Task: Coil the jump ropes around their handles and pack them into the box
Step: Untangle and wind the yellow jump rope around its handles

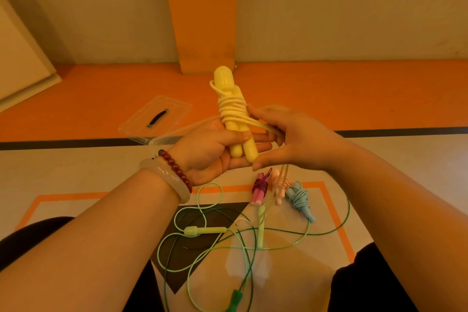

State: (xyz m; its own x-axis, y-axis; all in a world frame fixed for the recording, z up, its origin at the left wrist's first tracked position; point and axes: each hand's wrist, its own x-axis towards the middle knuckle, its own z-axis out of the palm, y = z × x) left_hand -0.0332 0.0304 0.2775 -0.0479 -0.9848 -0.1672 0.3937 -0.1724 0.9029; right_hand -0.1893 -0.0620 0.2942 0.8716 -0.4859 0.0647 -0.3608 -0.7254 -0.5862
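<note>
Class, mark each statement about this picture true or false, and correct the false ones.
1. The left hand grips the yellow handles. True.
2. The yellow rope is fully wound. False: a loose length runs from the coil through the right hand and hangs down.
3. Three coiled ropes lie on the floor: the magenta rope, the peach rope and the blue rope. True.
4. The light green rope is coiled round its handles. False: it lies in loose loops on the floor.
5. The clear lid has a red handle. False: its handle is black.
</note>
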